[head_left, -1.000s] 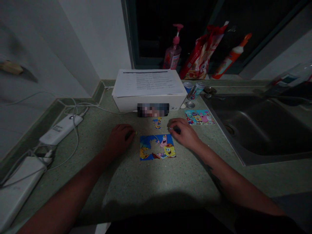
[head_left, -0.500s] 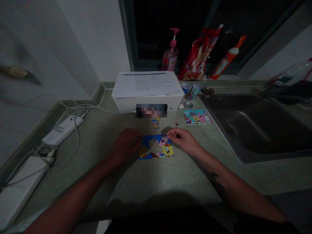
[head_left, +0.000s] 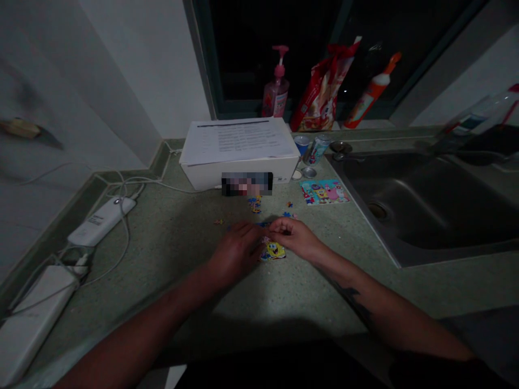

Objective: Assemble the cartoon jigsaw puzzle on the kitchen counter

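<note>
A small cartoon jigsaw puzzle (head_left: pixel 274 250) lies on the counter, its yellow-faced right part showing. Much of its left and middle is hidden under my left hand (head_left: pixel 239 249), which reaches across it with fingers bent together towards my right hand (head_left: pixel 292 235). My right thumb and forefinger are pinched at the puzzle's upper right, close to the left fingertips. Whatever sits between the fingers of either hand is too small or covered. Loose jigsaw pieces lie beyond: a cluster (head_left: pixel 254 204), a small piece (head_left: pixel 289 205), a blue one (head_left: pixel 287 214) and one at left (head_left: pixel 219 221).
A second cartoon picture (head_left: pixel 324 192) lies at the right, near the sink (head_left: pixel 405 216). Behind stands a white box (head_left: pixel 239 174) with printed paper (head_left: pixel 243 140) on top, a blurred-out device before it. Cans (head_left: pixel 317 150), a power bank (head_left: pixel 101 221) and cables (head_left: pixel 128 237) are around.
My left hand has moved right, from the puzzle's left edge to over its middle. My right hand has shifted slightly left. The view has tilted a little, and loose pieces once hidden by the hands show.
</note>
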The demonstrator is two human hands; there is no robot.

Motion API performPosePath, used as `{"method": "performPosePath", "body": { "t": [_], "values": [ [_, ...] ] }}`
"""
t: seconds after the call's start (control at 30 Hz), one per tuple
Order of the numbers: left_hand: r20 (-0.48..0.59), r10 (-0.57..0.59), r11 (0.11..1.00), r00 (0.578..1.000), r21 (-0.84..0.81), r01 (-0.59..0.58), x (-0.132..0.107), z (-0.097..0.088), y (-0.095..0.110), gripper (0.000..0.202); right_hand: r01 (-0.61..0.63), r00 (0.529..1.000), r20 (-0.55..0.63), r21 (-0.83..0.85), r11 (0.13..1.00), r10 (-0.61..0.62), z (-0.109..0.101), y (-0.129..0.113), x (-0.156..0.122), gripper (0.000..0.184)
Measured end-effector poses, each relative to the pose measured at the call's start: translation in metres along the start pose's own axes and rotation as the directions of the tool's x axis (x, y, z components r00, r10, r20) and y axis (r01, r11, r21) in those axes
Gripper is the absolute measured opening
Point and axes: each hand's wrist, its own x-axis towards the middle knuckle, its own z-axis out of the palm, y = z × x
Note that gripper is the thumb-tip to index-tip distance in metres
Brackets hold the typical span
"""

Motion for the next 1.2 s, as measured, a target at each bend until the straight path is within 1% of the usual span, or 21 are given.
{"method": "performPosePath", "body": {
  "t": [0.1, 0.17, 0.27, 0.33, 0.4, 0.47, 0.6, 0.7, 0.8, 0.97, 1.2],
  "values": [
    [0.005, 0.010, 1.000, 1.000, -0.002, -0.010, -0.004, 0.004, -0.001, 0.017, -0.014, 1.000, 0.021, 0.012, 1.000, 0.014, 0.003, 0.003, 0.000, 0.032],
    [0.000, 0.014, 1.000, 1.000, -0.001, -0.014, -0.006, 0.005, -0.001, 0.017, -0.018, 0.999, 0.029, 0.027, 0.999, 0.017, 0.004, 0.006, 0.001, 0.032],
    [0.007, 0.012, 1.000, 1.000, 0.018, -0.012, -0.007, 0.006, -0.001, 0.017, -0.011, 0.999, 0.030, 0.022, 1.000, 0.010, 0.005, 0.007, 0.001, 0.026],
    [0.009, 0.002, 0.999, 1.000, 0.037, -0.002, -0.008, 0.006, -0.001, 0.016, 0.009, 1.000, 0.029, -0.018, 1.000, -0.008, 0.005, 0.005, 0.000, 0.018],
    [0.007, -0.011, 0.999, 1.000, 0.050, 0.011, -0.008, 0.005, 0.000, 0.015, 0.043, 0.999, 0.016, -0.090, 0.995, -0.041, 0.004, 0.003, -0.001, 0.009],
    [0.024, -0.037, 0.998, 0.999, 0.061, 0.035, -0.009, 0.004, 0.000, 0.013, 0.086, 0.996, -0.023, -0.193, 0.977, -0.092, 0.001, 0.000, -0.003, 0.005],
    [0.098, -0.094, 0.993, 0.991, 0.087, 0.086, -0.010, 0.005, 0.001, 0.011, 0.138, 0.982, -0.062, -0.394, 0.909, -0.176, -0.003, -0.002, -0.006, 0.006],
    [0.139, -0.117, 0.989, 0.983, 0.102, 0.103, -0.010, 0.007, 0.001, 0.010, 0.144, 0.980, -0.045, -0.505, 0.851, -0.193, -0.005, -0.003, -0.008, 0.008],
    [0.170, -0.142, 0.985, 0.975, 0.122, 0.122, -0.009, 0.010, 0.002, 0.011, 0.150, 0.980, -0.023, -0.576, 0.804, -0.200, -0.006, -0.006, -0.010, 0.009],
    [0.194, -0.124, 0.984, 0.973, 0.150, 0.096, -0.008, 0.011, 0.002, 0.013, 0.129, 0.982, -0.029, -0.625, 0.770, -0.188, -0.006, -0.009, -0.012, 0.010],
    [0.183, -0.057, 0.983, 0.982, 0.183, 0.023, -0.009, 0.013, 0.000, 0.012, 0.115, 0.986, -0.028, -0.614, 0.781, -0.167, -0.007, -0.010, -0.012, 0.009]
  ]
}}
